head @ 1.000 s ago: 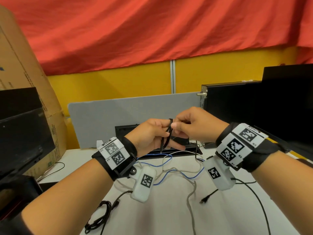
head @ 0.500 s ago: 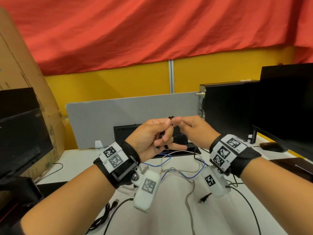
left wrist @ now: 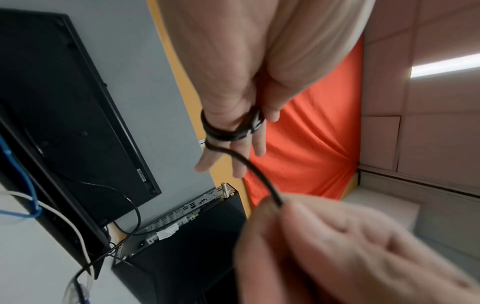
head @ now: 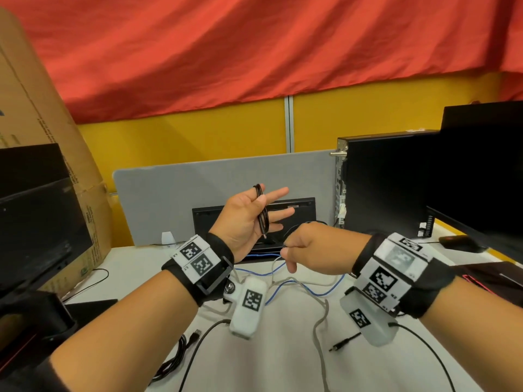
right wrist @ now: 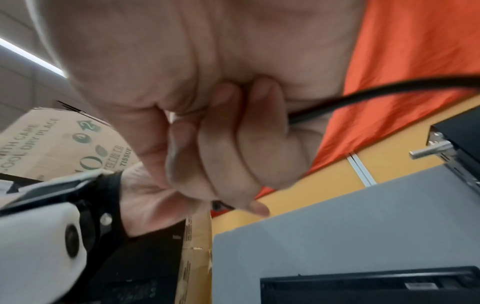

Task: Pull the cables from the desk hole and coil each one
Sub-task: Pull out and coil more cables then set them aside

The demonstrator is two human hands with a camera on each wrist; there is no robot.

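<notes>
Item: thin black cable (head: 263,213), held above the white worktop (head: 283,363); several turns looped round the left hand (head: 246,219), thumb pressing the loops, other fingers straight and spread. A free length runs down to the right hand (head: 308,250), fingers curled, pinching the cable.

Also on worktop: blue cable (head: 308,287), grey cable (head: 319,329), coiled black cable (head: 172,360) at lower left, loose jack plug (head: 339,346).

Surroundings: grey divider panel (head: 198,190); black computer case (head: 382,179); cardboard box (right wrist: 64,144) printed "COOL DRY PLACE" and "TISSUE"; red cloth (head: 254,46).
</notes>
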